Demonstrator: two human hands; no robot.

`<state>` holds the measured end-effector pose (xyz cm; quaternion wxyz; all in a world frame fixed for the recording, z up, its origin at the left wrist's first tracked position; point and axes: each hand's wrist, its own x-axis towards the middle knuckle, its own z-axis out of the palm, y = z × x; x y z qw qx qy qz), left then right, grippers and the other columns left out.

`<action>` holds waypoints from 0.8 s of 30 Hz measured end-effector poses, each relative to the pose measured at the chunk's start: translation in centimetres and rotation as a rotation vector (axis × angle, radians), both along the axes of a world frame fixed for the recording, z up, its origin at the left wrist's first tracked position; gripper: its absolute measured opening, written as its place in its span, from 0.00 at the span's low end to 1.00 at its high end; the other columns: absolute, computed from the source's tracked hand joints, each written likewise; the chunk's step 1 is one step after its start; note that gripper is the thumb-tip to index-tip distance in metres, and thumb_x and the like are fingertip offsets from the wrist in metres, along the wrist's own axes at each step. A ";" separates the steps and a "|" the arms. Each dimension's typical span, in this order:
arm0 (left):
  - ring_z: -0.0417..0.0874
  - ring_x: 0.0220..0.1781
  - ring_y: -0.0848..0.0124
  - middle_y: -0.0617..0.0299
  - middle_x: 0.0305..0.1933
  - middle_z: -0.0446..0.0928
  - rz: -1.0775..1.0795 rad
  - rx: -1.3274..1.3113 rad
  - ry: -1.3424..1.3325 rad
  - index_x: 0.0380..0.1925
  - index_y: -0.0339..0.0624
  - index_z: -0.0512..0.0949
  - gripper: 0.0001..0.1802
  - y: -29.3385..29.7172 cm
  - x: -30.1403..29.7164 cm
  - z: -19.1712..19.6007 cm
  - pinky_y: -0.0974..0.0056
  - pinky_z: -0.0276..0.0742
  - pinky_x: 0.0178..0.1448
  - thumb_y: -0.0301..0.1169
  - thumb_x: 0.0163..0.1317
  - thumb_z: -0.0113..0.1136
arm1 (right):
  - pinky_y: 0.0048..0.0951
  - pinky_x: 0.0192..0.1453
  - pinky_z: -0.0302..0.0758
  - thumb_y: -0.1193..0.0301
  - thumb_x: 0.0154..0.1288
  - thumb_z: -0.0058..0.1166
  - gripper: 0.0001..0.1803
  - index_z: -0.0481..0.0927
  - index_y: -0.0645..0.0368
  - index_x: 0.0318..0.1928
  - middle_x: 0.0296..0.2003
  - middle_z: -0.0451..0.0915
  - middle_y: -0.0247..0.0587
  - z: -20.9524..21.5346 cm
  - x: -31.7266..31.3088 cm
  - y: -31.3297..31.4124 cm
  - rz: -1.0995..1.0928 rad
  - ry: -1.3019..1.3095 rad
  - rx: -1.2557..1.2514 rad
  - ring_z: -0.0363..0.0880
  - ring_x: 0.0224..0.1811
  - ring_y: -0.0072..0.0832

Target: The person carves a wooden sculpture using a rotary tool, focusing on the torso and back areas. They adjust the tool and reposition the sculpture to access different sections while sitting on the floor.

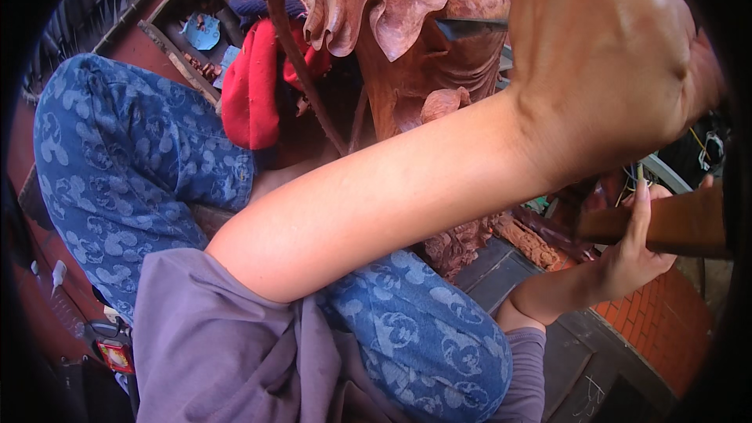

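My left arm crosses the view, and my left hand [599, 63] is closed in a fist at the upper right. A flat grey metal blade [470, 26] like a chisel's juts from the fist's left side, against the carving; the handle is hidden. The reddish-brown wood carving [392, 0] has wavy, draped folds and stands in front of me. Lower right, my right hand [638, 254] grips a thick brown wooden bar [693, 223], its thumb or a finger lying upright across the near face. Other fingertips show over the bar's top edge.
A red cloth item [252, 86] hangs beside a thin branch-like wooden piece [301, 70]. A wooden frame [180, 63] with scraps lies at upper left. My knees in blue patterned trousers [407, 337] flank the carving. Dark panels [560, 348] and orange brick-patterned floor [654, 329] are at lower right.
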<state>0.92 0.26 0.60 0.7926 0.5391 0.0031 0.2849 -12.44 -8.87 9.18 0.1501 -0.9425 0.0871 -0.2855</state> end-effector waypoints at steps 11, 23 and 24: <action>0.76 0.12 0.59 0.58 0.09 0.70 0.026 -0.056 -0.008 0.07 0.44 0.75 0.19 0.4 -1.1 -0.5 0.58 0.69 0.17 0.41 0.50 0.64 | 0.20 0.33 0.75 0.87 0.60 0.61 0.06 0.77 0.68 0.34 0.26 0.77 0.37 -0.1 -1.3 -1.7 -0.072 -0.016 -0.089 0.75 0.26 0.20; 0.77 0.14 0.57 0.54 0.11 0.73 -0.094 0.034 0.086 0.09 0.43 0.79 0.19 -0.2 -1.5 1.0 0.55 0.70 0.18 0.42 0.51 0.63 | 0.19 0.47 0.68 0.88 0.56 0.58 0.44 0.52 0.71 0.72 0.28 0.75 0.36 0.1 -1.7 -1.3 0.039 0.067 0.036 0.71 0.29 0.18; 0.77 0.13 0.57 0.54 0.10 0.72 -0.075 0.031 0.090 0.08 0.43 0.79 0.19 -0.2 -1.3 0.8 0.56 0.69 0.18 0.43 0.51 0.63 | 0.19 0.46 0.68 0.88 0.57 0.58 0.45 0.51 0.71 0.72 0.27 0.75 0.36 -0.1 -1.4 -0.6 0.028 0.070 0.007 0.71 0.29 0.18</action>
